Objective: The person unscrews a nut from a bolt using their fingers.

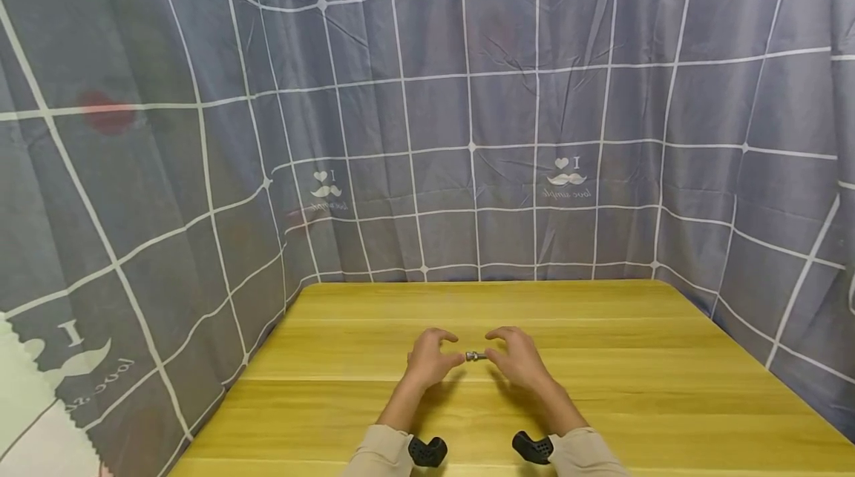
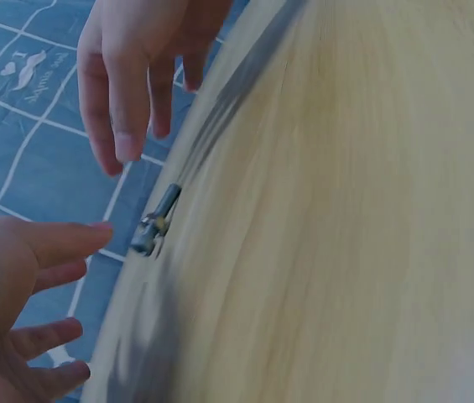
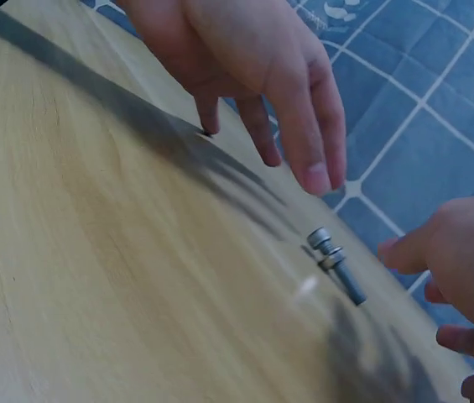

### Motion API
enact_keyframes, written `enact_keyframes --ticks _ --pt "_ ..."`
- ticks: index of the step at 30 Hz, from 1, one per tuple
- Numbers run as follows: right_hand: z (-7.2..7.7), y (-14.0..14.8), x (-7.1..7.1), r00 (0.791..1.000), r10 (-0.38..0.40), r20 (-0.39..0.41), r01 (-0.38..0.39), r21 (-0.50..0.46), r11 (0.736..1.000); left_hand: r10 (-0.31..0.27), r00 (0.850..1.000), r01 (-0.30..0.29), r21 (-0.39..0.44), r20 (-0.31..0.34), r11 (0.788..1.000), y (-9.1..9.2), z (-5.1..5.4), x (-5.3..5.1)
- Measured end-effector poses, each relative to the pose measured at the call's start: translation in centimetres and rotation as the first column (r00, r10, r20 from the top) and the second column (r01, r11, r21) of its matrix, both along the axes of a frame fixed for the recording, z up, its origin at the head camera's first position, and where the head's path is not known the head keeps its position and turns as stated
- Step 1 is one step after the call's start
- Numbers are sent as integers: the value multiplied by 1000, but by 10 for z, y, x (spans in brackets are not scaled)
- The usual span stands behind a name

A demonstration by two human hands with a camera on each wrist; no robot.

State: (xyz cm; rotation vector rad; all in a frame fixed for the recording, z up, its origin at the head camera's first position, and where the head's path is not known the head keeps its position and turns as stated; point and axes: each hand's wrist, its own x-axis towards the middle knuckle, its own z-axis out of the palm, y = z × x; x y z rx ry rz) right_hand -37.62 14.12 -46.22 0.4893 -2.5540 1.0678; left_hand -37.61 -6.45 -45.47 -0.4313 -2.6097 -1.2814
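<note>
A small metal bolt (image 1: 476, 356) with a cylindrical head lies on the wooden table between the two hands. Partway along its shank sits a nut (image 3: 331, 259), brassy in tint. To the left of the bolt is my left hand (image 1: 430, 360), fingers spread and loosely bent, nothing held. My right hand (image 1: 522, 361) hovers on the other side, its fingers also loosely bent around nothing. Both wrist views show a gap between the bolt (image 2: 166, 203) and the fingertips of each hand.
The yellow wood-grain table (image 1: 374, 306) has its far edge against a grey checked curtain (image 1: 434, 113), which also hangs along the left and right sides. A black perforated piece (image 1: 428, 452) sits at the left cuff, and a similar black piece (image 1: 532, 447) at the right cuff.
</note>
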Motion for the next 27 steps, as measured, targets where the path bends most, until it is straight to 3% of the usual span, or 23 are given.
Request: enact_keyframes --ticks 5,10,19,27 --pt "-10 -4 -3 997 -12 71 14 -26 1000 97 993 -96 -8 62 995 13 -3 -2" --pt "-16 -7 -5 996 -52 68 53 -16 998 163 984 -161 -46 65 986 22 -4 -3" --pt "-17 -11 -5 994 -112 6 112 45 993 230 973 -228 -94 9 969 30 -8 -2" --pt "-15 -10 -7 997 -72 -25 74 66 995 244 970 -243 -88 -4 966 31 -5 -2"
